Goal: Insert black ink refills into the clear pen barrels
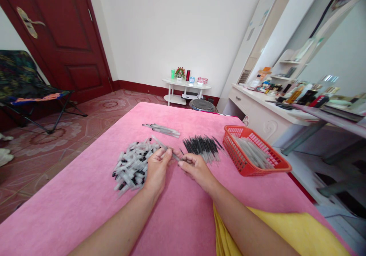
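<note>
A slim translucent pen barrel (175,157) slants between my two hands over the pink cloth. My left hand (159,165) is closed on its middle, thumb on top. The fingers of my right hand (195,167) pinch its near end; whether they also hold a smaller part is too blurred to tell. Beside my left hand lies a heap of short clear pen caps (133,166) with black ends. Just beyond my right hand, many black pen refills (201,145) lie side by side. Several clear pens (162,129) with dark ends rest farther back.
An orange-red plastic basket (238,160) holding clear pen barrels (254,151) stands at the right. Yellow fabric (281,225) covers the near right of the pink cloth (94,210). A dressing table (257,105) with bottles stands beyond the right edge.
</note>
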Demonstrator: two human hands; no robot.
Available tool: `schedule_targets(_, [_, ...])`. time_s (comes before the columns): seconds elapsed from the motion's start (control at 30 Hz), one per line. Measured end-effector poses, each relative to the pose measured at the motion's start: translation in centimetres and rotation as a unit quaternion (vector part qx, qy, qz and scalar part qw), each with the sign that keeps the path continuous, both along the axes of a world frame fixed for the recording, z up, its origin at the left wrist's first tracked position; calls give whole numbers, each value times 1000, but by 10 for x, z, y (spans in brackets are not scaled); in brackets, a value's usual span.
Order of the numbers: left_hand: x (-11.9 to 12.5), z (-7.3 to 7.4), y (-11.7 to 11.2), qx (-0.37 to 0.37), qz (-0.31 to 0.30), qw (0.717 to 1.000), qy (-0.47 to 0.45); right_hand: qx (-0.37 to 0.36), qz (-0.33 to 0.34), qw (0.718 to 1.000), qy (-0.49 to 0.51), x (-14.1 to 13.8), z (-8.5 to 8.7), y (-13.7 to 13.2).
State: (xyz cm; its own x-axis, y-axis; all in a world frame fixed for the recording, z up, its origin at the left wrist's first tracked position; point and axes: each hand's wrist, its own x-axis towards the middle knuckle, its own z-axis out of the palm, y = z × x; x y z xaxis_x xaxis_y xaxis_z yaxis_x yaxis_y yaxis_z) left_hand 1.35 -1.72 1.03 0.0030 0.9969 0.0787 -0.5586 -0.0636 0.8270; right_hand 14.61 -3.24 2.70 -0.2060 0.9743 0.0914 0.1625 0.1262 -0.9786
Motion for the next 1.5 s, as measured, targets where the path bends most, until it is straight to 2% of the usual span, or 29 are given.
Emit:
schedule_targets(0.13, [0,-1,0,-8,2,1000,-7,63,28,993,-91,6,1,2])
schedule_targets(0.23, [0,-3,1,-11,5,1000,-7,77,86,979,-168,13,1,3])
schedule_targets(0.4, [0,-2,2,-3,16,1000,7,48,227,937,-260,33,8,1])
schedule_targets(0.53, [0,2,0,-4,22,1000,-1,12,271,910,-314,51,25,0])
schedule_targets(0.73, [-2,2,1,-8,44,999,12,-18,214,893,-395,81,47,0])
schedule_targets(0.87, [-2,0,1,-12,38,999,6,-2,149,903,-403,98,44,9])
schedule_targets(0.97, [-1,0,1,-8,23,1000,14,21,42,905,-424,103,34,16])
schedule_targets(1.07, [0,0,0,6,-2,998,58,49,-102,878,-466,97,31,20])
schedule_targets(1.1, [1,1,-1,13,-17,997,79,60,-131,873,-467,92,32,20])
schedule_targets(1.17, [2,1,-3,34,-54,990,126,78,-130,891,-429,80,37,17])
schedule_targets(1.23, [4,2,-5,64,-92,979,171,90,-75,931,-344,65,41,12])
schedule_targets(1.3, [5,2,-8,93,-125,967,200,99,-20,961,-258,48,41,6])
schedule_targets(1.37, [6,3,-10,113,-152,959,213,101,3,973,-206,34,37,0])
schedule_targets(1.5, [6,4,-13,139,-184,945,232,99,-13,982,-162,20,34,-4])
